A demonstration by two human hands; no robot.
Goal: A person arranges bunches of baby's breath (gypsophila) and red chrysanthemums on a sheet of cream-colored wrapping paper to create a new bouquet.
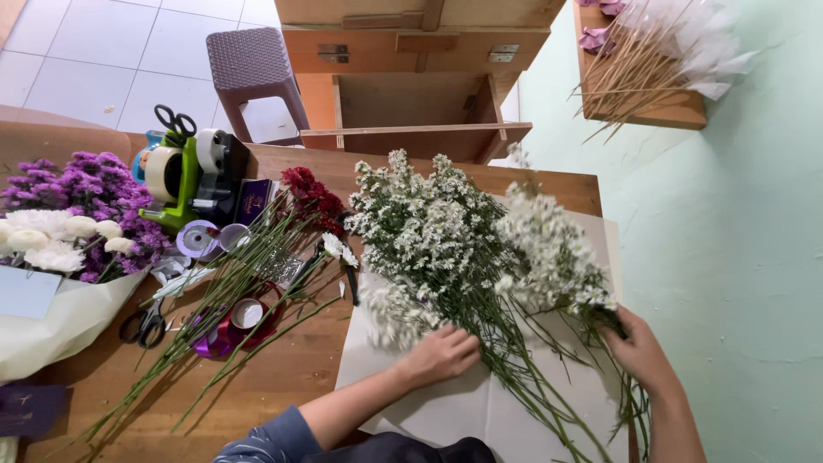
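Two bare hands on sprays of small white flowers with green stems [463, 249] laid across pale wrapping paper [480, 411].
Left hand [441, 354] rests on the stems, fingers loosely curled; right hand [639, 347] grips stems at the wooden table [257, 386] edge (fingertips hidden by foliage), stem ends cut off below.

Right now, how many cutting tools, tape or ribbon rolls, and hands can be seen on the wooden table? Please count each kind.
Black-handled scissors: 2, one upright in the green tape dispenser, one flat on the brown wooden table
Tape or ribbon rolls: 4, beige, white, lilac, purple
Hands: 2, left hand and right hand, both on the white small-flowered stems
Total: 8
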